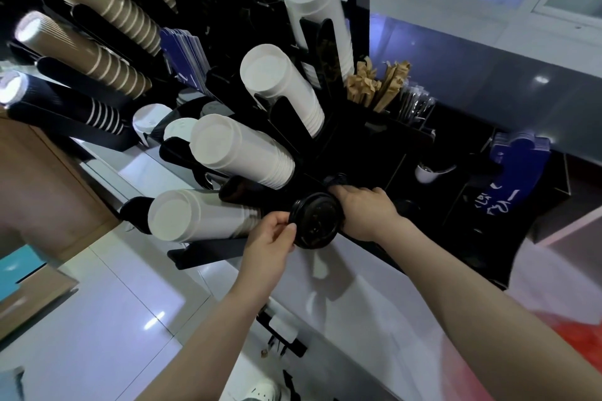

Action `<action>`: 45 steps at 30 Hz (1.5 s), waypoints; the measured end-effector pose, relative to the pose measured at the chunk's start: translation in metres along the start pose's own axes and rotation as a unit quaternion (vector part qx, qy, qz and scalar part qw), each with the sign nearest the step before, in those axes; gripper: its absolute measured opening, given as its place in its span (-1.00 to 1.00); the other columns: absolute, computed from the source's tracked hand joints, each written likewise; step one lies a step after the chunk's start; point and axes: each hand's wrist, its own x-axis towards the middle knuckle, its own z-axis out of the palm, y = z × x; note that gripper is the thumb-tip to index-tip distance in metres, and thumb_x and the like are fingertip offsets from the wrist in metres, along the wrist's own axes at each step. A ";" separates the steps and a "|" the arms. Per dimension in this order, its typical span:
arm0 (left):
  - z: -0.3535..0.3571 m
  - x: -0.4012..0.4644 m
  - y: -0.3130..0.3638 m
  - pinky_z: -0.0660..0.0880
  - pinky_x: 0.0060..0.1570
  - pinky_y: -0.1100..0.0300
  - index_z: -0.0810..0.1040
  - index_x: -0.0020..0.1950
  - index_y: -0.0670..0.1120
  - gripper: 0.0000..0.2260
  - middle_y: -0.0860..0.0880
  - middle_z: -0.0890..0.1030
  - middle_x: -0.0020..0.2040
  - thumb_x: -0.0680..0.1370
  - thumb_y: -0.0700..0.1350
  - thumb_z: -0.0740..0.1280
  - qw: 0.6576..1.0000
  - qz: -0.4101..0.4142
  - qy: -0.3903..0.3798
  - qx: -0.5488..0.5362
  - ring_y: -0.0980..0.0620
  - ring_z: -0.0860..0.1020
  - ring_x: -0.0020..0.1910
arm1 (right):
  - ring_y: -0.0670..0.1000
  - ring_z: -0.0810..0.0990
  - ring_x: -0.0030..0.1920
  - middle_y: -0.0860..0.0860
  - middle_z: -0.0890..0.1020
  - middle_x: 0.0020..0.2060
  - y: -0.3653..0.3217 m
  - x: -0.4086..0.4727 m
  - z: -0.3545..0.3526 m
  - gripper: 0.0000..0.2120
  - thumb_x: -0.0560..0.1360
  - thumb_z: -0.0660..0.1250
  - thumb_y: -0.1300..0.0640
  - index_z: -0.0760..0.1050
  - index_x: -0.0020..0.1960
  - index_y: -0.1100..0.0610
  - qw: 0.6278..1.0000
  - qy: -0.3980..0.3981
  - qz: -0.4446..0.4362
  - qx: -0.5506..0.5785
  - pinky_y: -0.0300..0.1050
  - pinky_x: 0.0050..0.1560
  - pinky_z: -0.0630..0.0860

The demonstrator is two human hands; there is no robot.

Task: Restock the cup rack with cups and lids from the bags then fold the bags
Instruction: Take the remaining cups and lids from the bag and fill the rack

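Centre of the frame: you hold a stack of black lids (315, 224) between both hands, just in front of the black cup rack (365, 143). Your left hand (268, 242) pinches the near rim of the front lid, thumb and fingertips closed on its edge. Your right hand (363, 210) wraps around the far side of the stack, its grip clamped on the lids; the fingers on the hidden side cannot be seen.

Left of the lids, four sleeves of white cups (224, 153) lie tilted in the rack's slots, bases toward you, rising in a fan toward the upper centre. In the upper left of the frame, ribbed brown cups (94, 52) and dark ribbed cups (65, 107) sit in further slots. Upper right of the lids, a compartment holds brown paper-wrapped sticks (378, 81). Blue cardboard sleeves (518, 159) stand at the right of the frame. The glossy white worktop (107, 319) fills the lower left.
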 end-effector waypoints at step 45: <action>0.089 0.015 0.019 0.49 -0.08 0.13 0.56 0.00 -0.06 -0.84 -0.14 0.62 -0.09 0.61 -0.24 0.20 0.987 -0.023 -0.149 -0.054 -0.04 0.57 -0.08 | 0.18 0.43 0.24 0.08 0.37 0.30 0.111 -0.139 0.011 -0.09 0.24 0.49 -0.13 0.12 0.48 -0.12 0.953 0.017 0.301 0.039 0.17 0.24 0.34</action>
